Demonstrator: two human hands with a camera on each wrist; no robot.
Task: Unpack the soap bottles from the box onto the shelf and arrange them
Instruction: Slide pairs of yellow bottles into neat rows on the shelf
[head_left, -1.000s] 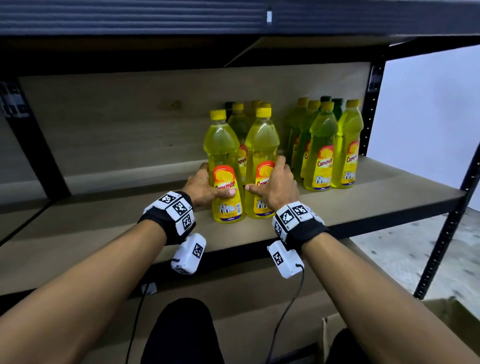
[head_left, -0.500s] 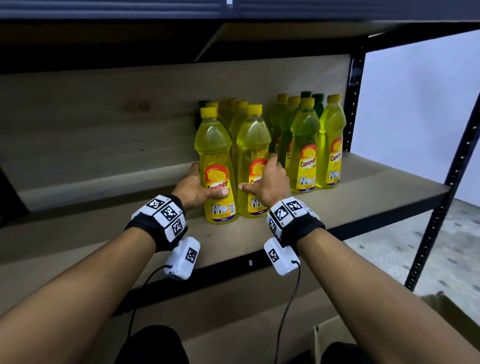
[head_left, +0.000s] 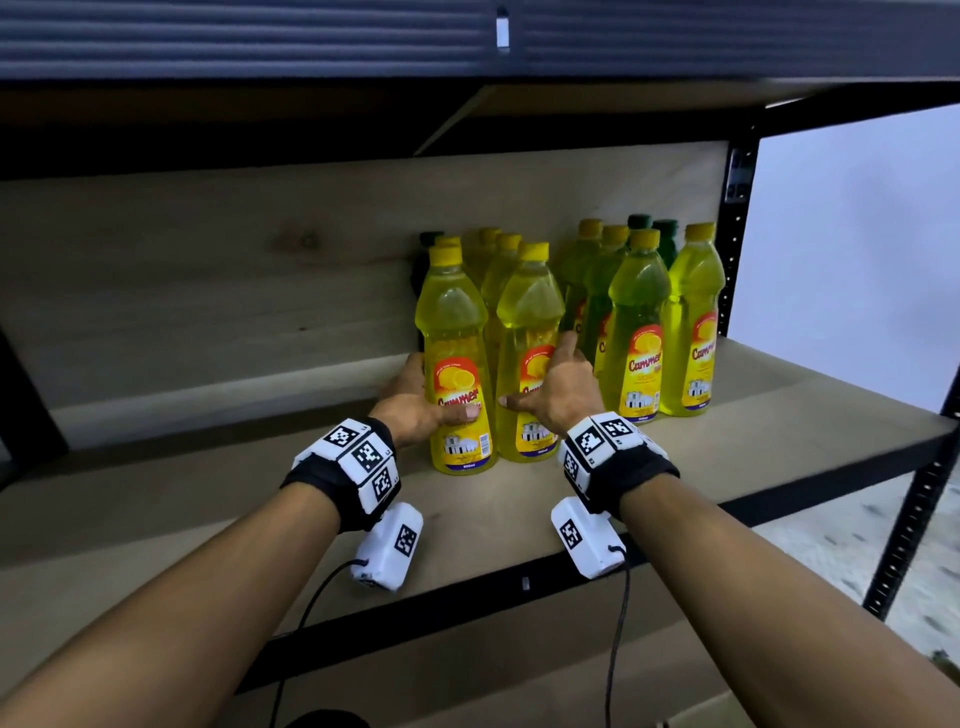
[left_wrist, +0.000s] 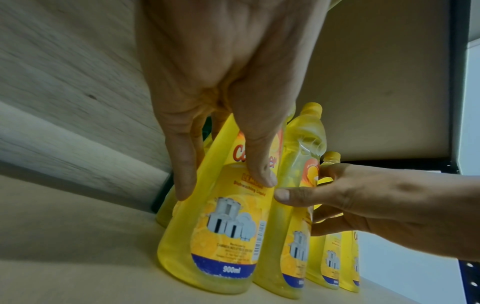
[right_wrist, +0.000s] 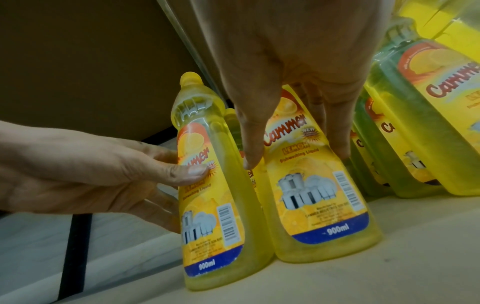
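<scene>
Two yellow soap bottles stand side by side on the wooden shelf (head_left: 519, 514). My left hand (head_left: 410, 405) grips the left bottle (head_left: 457, 358), thumb across its label and fingers behind it. My right hand (head_left: 558, 392) grips the right bottle (head_left: 527, 327) the same way. In the left wrist view my left hand's fingers (left_wrist: 182, 164) curl round the left bottle (left_wrist: 221, 236). In the right wrist view my right hand's fingers (right_wrist: 252, 133) hold the right bottle (right_wrist: 322, 195), and both bottles' bases rest on the board.
Several more yellow bottles (head_left: 639, 332) stand in rows behind and to the right, with green-capped ones (head_left: 640, 222) at the back. A black upright post (head_left: 733, 249) bounds the shelf on the right. Bare board (head_left: 208, 493) lies to the left, and an upper shelf (head_left: 467, 47) hangs overhead.
Both hands keep their grip on the two front bottles, which stay upright on the shelf. The head view has shifted a little.
</scene>
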